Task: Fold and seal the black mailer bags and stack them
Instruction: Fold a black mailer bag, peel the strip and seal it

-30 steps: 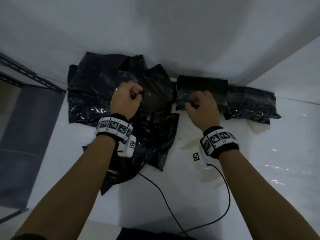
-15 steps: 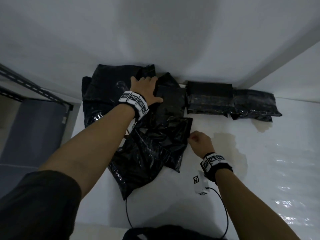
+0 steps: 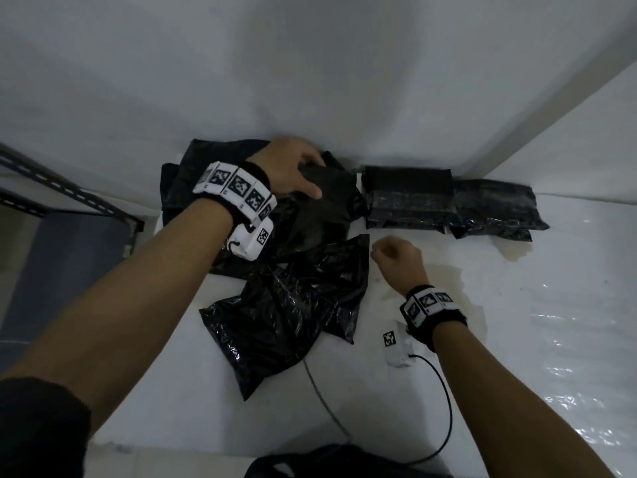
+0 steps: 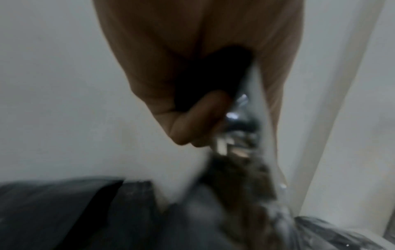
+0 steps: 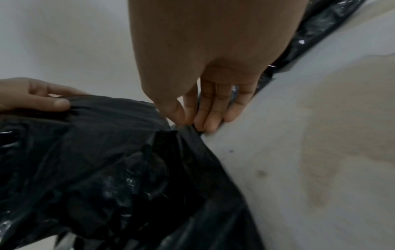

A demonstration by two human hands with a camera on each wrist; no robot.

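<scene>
A loose pile of black mailer bags [image 3: 213, 188] lies against the back wall. My left hand [image 3: 293, 170] reaches over it and grips a matte black bag [image 3: 327, 191] on top, thumb over its edge; the left wrist view is blurred but shows fingers [image 4: 192, 121] curled round black plastic. A crumpled glossy bag [image 3: 293, 312] lies nearer me. My right hand [image 3: 393, 257] is at its far right corner, and the fingertips [image 5: 205, 121] pinch that corner [image 5: 190, 132]. Folded bags [image 3: 410, 198] lie in a row at the back right.
The white table [image 3: 517, 339] has a brownish stain [image 3: 513, 253] right of my right hand. A black cable [image 3: 444, 408] runs from the wrist unit toward me. A metal rack rail [image 3: 69, 191] stands at the left. The wall [image 3: 310, 81] is close behind the pile.
My left hand went from lying flat on the pile to gripping the top bag farther back. My right hand, earlier at the folded bags, pulled back to the glossy bag's corner and stays there.
</scene>
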